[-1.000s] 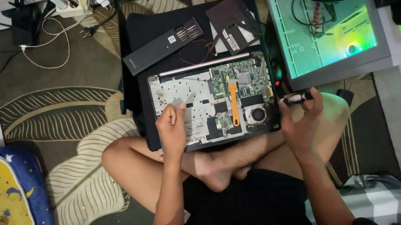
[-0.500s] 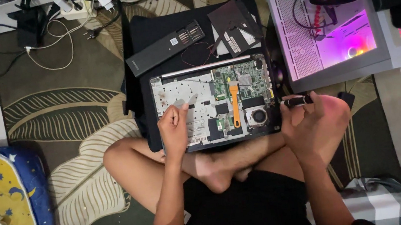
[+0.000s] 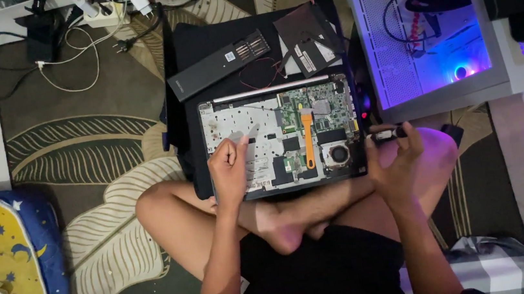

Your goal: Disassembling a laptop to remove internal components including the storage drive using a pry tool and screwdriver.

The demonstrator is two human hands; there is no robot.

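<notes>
An opened black laptop base with its green circuit board and round fan exposed (image 3: 284, 139) rests on the person's crossed legs, over a patterned leaf-print rug (image 3: 81, 159). The left hand (image 3: 231, 170) hovers over the base's left half, fingers curled, pinching what looks like a thin grey tool, though the view is too dim to be sure. The right hand (image 3: 396, 159) sits just off the base's right edge, closed around a short black screwdriver (image 3: 388, 133). An orange plastic pry tool (image 3: 308, 139) lies upright across the board.
</notes>
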